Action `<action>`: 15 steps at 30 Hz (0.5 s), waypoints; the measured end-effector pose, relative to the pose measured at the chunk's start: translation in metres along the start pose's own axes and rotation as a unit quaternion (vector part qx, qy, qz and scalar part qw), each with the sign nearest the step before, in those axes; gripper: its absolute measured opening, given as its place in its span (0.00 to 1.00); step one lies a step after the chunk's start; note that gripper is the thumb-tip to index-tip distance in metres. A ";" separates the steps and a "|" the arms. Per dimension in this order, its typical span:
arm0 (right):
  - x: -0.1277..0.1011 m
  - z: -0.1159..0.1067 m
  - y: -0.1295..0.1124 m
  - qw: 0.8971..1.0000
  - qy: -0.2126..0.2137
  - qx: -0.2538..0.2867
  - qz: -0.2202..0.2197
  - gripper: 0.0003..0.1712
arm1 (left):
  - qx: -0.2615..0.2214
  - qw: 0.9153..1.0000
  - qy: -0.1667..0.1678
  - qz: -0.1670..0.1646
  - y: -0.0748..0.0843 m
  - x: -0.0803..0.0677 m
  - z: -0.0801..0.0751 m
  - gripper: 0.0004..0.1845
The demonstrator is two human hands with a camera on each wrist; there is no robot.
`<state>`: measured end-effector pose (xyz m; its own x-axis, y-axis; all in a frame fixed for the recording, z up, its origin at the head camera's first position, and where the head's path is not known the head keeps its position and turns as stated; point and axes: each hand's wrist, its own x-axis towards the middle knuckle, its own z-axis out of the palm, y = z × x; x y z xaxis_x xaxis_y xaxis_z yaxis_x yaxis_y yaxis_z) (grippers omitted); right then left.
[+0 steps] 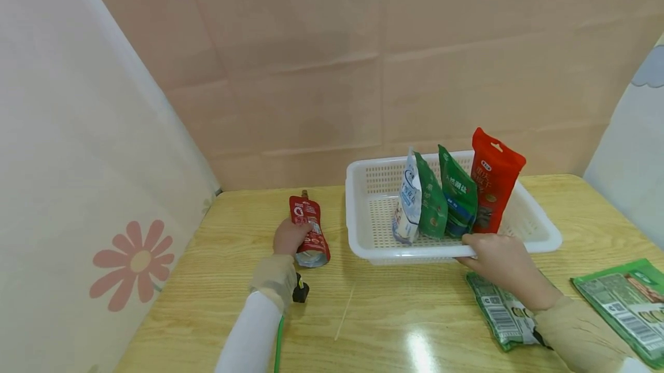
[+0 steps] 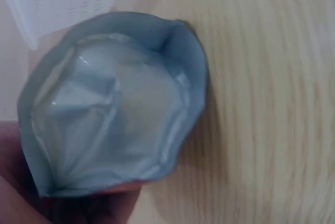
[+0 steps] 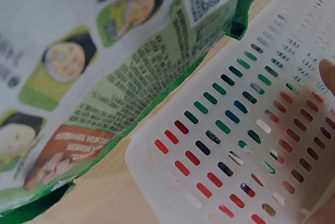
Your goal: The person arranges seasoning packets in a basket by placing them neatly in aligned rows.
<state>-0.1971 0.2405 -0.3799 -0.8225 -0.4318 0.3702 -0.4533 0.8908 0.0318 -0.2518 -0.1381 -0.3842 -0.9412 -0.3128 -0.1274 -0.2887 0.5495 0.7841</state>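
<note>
A red pouch with a silvery bottom (image 1: 313,240) is gripped by my left hand (image 1: 289,238), just above or on the table left of the basket; I cannot tell if it touches. In the left wrist view its silvery base (image 2: 115,109) faces the camera. My right hand (image 1: 498,260) holds the near rim of a white plastic basket (image 1: 358,206). Standing inside it are a white-and-blue packet (image 1: 407,206), a green packet (image 1: 432,203), a dark green packet (image 1: 459,197) and a red packet (image 1: 493,183). Part of the right hand (image 3: 327,77) shows beside the slotted basket wall.
A green-and-white packet (image 1: 498,309) lies under my right forearm, close to the basket, and another green packet (image 1: 625,304) lies at the table's right. The wooden table (image 1: 363,309) meets a brown covered wall (image 1: 301,73) behind. A flower-printed white sheet (image 1: 104,188) borders the left.
</note>
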 end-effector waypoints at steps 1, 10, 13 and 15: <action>0.000 0.000 0.000 1.000 0.002 -0.001 -0.002 0.18 | 0.009 1.000 0.005 0.002 0.000 0.000 0.000 0.22; 0.001 0.001 -0.001 1.000 0.010 0.002 -0.005 0.19 | 0.047 0.998 0.045 0.007 -0.005 0.005 0.004 0.18; 0.000 0.001 0.000 1.000 0.003 0.002 0.002 0.18 | 0.050 0.997 0.057 0.007 -0.001 0.005 0.004 0.17; 0.000 0.001 0.001 1.000 -0.001 0.002 0.005 0.18 | 0.047 0.997 0.068 0.006 0.002 0.004 0.004 0.17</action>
<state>-0.1979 0.2408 -0.3812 -0.8278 -0.4229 0.3685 -0.4465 0.8945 0.0235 -0.2569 -0.1350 -0.3854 -0.9144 -0.4036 -0.0300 -0.2986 0.6226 0.7233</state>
